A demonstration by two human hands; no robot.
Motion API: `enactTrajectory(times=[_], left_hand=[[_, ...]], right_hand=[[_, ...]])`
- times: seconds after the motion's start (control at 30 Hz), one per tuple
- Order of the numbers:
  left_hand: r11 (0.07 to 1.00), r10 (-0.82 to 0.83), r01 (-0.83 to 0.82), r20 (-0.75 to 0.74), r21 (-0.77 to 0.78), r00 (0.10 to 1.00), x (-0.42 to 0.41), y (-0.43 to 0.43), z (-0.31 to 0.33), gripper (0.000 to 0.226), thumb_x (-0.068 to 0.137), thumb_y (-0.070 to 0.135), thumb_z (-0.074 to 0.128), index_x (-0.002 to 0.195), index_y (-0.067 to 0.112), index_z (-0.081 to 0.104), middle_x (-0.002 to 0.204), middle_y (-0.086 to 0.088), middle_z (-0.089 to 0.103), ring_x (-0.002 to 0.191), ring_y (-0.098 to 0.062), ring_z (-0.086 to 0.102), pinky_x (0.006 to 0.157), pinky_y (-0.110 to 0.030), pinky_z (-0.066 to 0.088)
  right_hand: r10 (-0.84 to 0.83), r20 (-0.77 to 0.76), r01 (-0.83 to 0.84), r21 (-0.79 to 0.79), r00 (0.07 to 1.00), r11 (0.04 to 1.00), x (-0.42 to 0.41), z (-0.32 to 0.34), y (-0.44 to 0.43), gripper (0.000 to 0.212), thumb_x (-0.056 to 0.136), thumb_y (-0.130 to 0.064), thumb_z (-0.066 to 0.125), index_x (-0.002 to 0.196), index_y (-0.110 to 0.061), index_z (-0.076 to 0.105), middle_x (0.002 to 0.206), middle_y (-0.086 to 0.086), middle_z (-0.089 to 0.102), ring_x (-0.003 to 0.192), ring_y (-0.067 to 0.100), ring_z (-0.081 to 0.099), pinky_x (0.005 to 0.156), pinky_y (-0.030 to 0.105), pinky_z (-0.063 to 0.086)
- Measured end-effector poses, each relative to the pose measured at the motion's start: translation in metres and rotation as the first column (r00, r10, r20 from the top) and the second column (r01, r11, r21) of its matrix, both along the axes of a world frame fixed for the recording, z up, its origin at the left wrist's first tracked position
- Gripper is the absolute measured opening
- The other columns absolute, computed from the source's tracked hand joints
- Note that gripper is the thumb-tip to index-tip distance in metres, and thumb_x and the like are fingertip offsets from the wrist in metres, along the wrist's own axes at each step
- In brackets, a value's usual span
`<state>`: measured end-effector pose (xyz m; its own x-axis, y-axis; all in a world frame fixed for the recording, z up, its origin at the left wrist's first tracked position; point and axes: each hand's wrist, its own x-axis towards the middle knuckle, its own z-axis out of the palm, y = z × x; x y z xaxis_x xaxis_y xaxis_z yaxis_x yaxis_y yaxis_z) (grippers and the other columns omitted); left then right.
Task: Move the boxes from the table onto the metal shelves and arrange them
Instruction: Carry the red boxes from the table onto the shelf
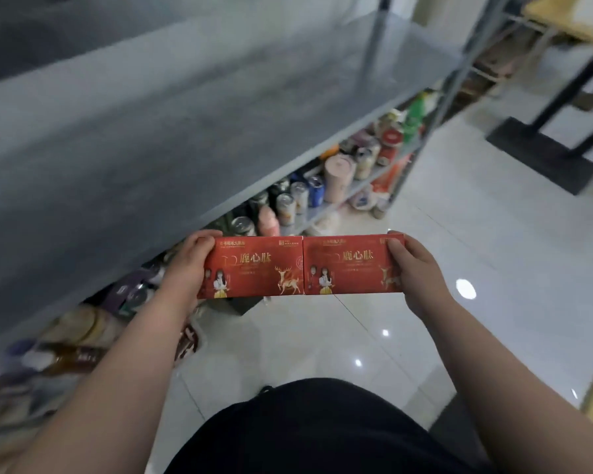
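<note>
Two red boxes are held end to end & touching, up in the air in front of the person, above the floor point(442, 217) and just off the front edge of the metal shelf point(185, 114), not on it. The left box point(254, 268) is gripped at its outer end by the left hand point(185, 265), thumb over the top edge, fingers curled round the end. The right box point(350, 268) is gripped the same way by the right hand point(420, 273), thumb on the top face near the far corner, other fingers hidden behind/under. Both hands are closed tight, pressing the 2 boxes together. The boxes sit approx level, printed faces up w/ gold deer, a white figure & Chinese text. The shelf's top tier is a grey sheet, blurred, running diag. from lower left to upper right. The tier below holds cans point(300, 196), a pink cup point(336, 177) & a green bottle point(415, 118) in a row. The floor is glossy pale tile w/ light spots. Upper right stands a bench point(562, 15) w/ a light top, black leg & flat black base, well apart from the boxes. Bottom centre shows the person's black top point(305, 432).
</note>
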<state>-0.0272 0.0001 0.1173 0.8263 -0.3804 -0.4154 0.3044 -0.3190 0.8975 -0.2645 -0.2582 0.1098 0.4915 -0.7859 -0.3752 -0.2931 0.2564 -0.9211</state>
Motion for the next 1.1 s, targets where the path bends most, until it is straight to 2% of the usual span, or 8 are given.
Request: enactTrajectory(times=[0.17,0.3,0.53,0.73,0.83,0.9,1.0,1.1], left_hand=[[0.957,0.285,-0.284,0.01,-0.055,0.958,-0.021,0.049,0.022,0.023,0.099,0.032,0.046,0.099,0.034,0.069,0.1,-0.007,0.066,0.081,-0.022,0.064,0.064,-0.036,0.055],[0.834,0.55,-0.549,0.021,-0.056,0.835,-0.046,0.094,0.044,0.022,0.096,0.038,0.051,0.084,0.042,0.069,0.097,-0.008,0.065,0.077,-0.022,0.063,0.075,-0.044,0.053],[0.686,0.727,-0.718,0.167,-0.117,0.667,-0.079,0.209,0.09,0.026,0.1,0.037,0.042,0.105,0.037,0.067,0.104,-0.008,0.069,0.085,-0.024,0.067,0.071,-0.041,0.055],[0.575,0.818,-0.777,0.19,-0.256,0.543,-0.077,0.303,0.139,0.029,0.101,0.034,0.041,0.098,0.038,0.07,0.1,-0.006,0.065,0.08,-0.022,0.063,0.066,-0.037,0.053],[0.565,0.825,-0.76,0.232,-0.321,0.516,-0.069,0.345,0.164,0.029,0.101,0.036,0.041,0.103,0.036,0.069,0.102,-0.007,0.067,0.085,-0.025,0.064,0.073,-0.043,0.053],[0.568,0.823,-0.731,0.266,-0.379,0.502,-0.06,0.369,0.182,0.028,0.1,0.034,0.041,0.102,0.034,0.069,0.102,-0.008,0.066,0.083,-0.023,0.064,0.072,-0.041,0.052],[0.578,0.816,-0.685,0.311,-0.443,0.487,-0.039,0.397,0.212,0.027,0.101,0.03,0.04,0.1,0.034,0.067,0.101,-0.008,0.063,0.08,-0.022,0.062,0.072,-0.04,0.05],[0.619,0.785,-0.619,0.363,-0.483,0.501,-0.016,0.41,0.243,0.019,0.097,0.026,0.048,0.104,0.033,0.064,0.099,-0.006,0.065,0.078,-0.021,0.065,0.069,-0.039,0.052]], right_hand=[[0.267,0.023,-0.267,-0.024,0.963,0.963,0.061,0.019,-0.007,0.023,0.1,-0.032,0.058,0.118,-0.022,0.068,0.112,0.007,0.072,0.095,0.021,0.07,0.066,0.031,0.056],[0.474,0.049,-0.469,-0.084,0.879,0.879,0.109,0.034,0.018,0.022,0.1,-0.035,0.055,0.117,-0.026,0.066,0.105,0.003,0.071,0.088,0.019,0.069,0.061,0.027,0.053],[0.681,0.135,-0.657,-0.183,0.72,0.731,0.176,0.076,0.118,0.02,0.089,-0.048,0.061,0.101,-0.034,0.068,0.092,-0.008,0.07,0.082,0.014,0.064,0.074,0.033,0.051],[0.783,0.215,-0.734,-0.271,0.584,0.622,0.218,0.136,0.225,0.036,0.096,-0.047,0.058,0.126,-0.028,0.061,0.108,-0.002,0.073,0.092,0.016,0.073,0.077,0.037,0.061],[0.8,0.245,-0.722,-0.345,0.548,0.6,0.239,0.169,0.268,0.032,0.092,-0.052,0.057,0.12,-0.036,0.064,0.109,-0.005,0.073,0.096,0.015,0.072,0.088,0.042,0.059],[0.809,0.28,-0.707,-0.392,0.517,0.588,0.251,0.191,0.291,0.017,0.098,-0.045,0.056,0.11,-0.036,0.064,0.105,-0.005,0.073,0.093,0.015,0.072,0.082,0.039,0.06],[0.796,0.333,-0.675,-0.423,0.505,0.605,0.269,0.222,0.316,0.023,0.101,-0.039,0.054,0.12,-0.028,0.062,0.102,-0.004,0.072,0.082,0.005,0.072,0.067,0.026,0.056],[0.762,0.401,-0.63,-0.429,0.509,0.647,0.287,0.252,0.329,0.023,0.101,-0.038,0.056,0.121,-0.029,0.062,0.102,-0.004,0.071,0.079,0.004,0.071,0.066,0.028,0.056]])
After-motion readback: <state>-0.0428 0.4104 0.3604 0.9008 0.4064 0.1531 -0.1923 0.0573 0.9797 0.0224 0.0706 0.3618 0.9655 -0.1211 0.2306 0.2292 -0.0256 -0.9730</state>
